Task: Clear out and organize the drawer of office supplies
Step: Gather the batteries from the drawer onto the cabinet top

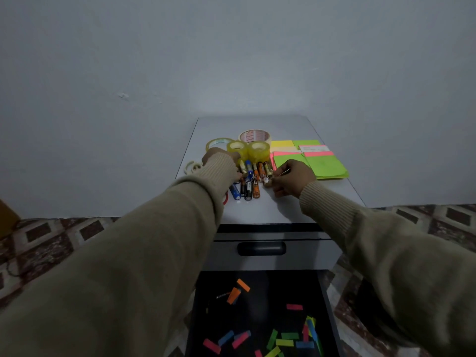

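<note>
While both hands' fingers curl among them, mixed-colour batteries (248,180) lie in rows; grips unclear.

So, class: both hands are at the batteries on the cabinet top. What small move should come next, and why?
Probably set the battery pinched by the right hand into line with the batteries, which lie side by side while the left hand rests at them. Paper strips still wait in the open drawer.
</note>
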